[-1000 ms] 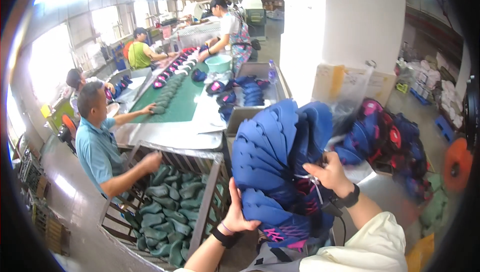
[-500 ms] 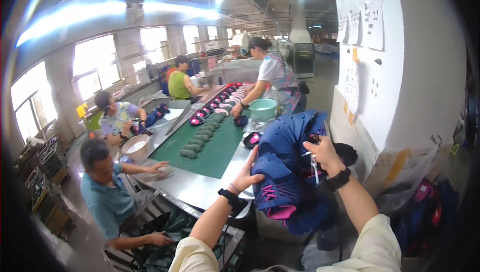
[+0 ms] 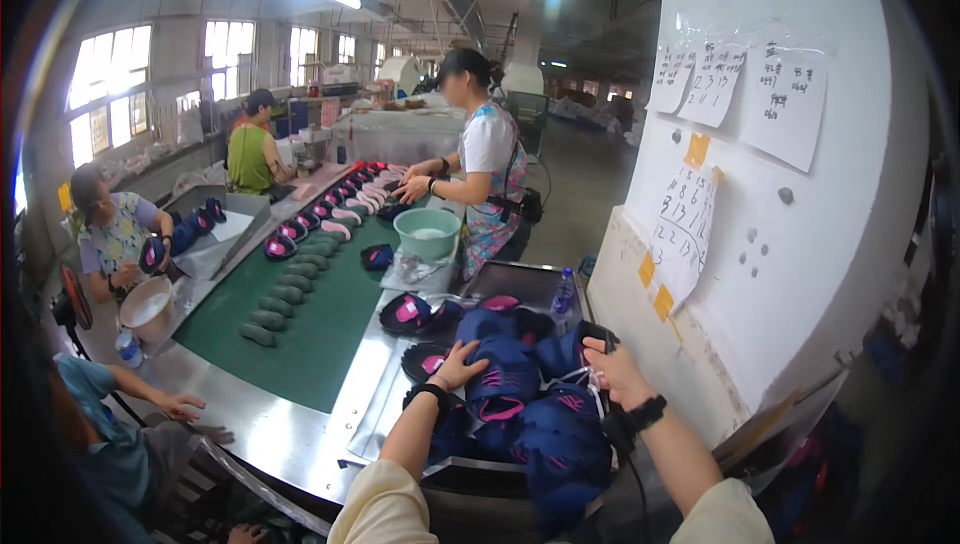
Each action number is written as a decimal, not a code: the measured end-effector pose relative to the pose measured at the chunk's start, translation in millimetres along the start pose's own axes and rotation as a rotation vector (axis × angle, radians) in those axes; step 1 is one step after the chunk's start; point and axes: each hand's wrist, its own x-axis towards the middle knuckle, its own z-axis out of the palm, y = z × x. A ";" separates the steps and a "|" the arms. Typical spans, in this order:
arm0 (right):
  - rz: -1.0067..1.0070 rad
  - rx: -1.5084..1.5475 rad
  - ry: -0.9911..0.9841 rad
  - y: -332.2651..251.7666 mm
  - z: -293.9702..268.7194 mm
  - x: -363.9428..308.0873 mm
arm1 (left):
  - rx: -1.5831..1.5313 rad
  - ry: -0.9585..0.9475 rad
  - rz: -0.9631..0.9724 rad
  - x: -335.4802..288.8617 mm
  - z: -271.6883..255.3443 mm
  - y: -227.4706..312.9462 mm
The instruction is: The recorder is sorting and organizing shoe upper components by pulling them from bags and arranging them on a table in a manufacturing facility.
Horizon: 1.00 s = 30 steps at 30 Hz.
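Note:
Navy shoe uppers (image 3: 500, 374) with pink laces and lining lie bundled in a pile at the metal table's near right end. My left hand (image 3: 460, 366) grips the left side of this bundle, its thumb against an upper. On the bundle's other side, my right hand (image 3: 618, 372) is closed around a thin white cord (image 3: 583, 375) that runs to the uppers; a dark upper (image 3: 560, 352) is beside its fingers. Two dark uppers with pink insides, one of them a loose upper (image 3: 408, 313), lie just beyond my left hand. The undersides of the pile are hidden.
A green conveyor belt (image 3: 335, 329) carries rows of grey-green shoe lasts (image 3: 283, 294), pink pieces and uppers. A co-worker (image 3: 485, 144) stands by a green basin (image 3: 427, 234); others sit along the left. A bottle (image 3: 564, 294) stands near the papered white pillar (image 3: 760, 244).
My hands have lowered the bundle of uppers from the air onto the table's end. The view has turned right. The standing co-worker's hands have moved up from the belt's near side.

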 end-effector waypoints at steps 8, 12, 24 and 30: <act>-0.143 0.185 -0.242 -33.0 -12.9 -112.5 | 0.430 0.096 -0.020 -46.2 19.1 31.7; -0.259 0.477 -0.322 -38.0 -24.2 -159.0 | -0.130 0.003 0.055 -132.0 3.5 154.7; 0.039 0.618 -0.912 12.8 113.9 -378.6 | 0.162 -0.050 0.145 -599.3 -34.8 356.8; 0.203 0.335 -1.635 48.7 217.3 -584.7 | 0.253 0.520 -0.178 -875.9 -77.4 396.1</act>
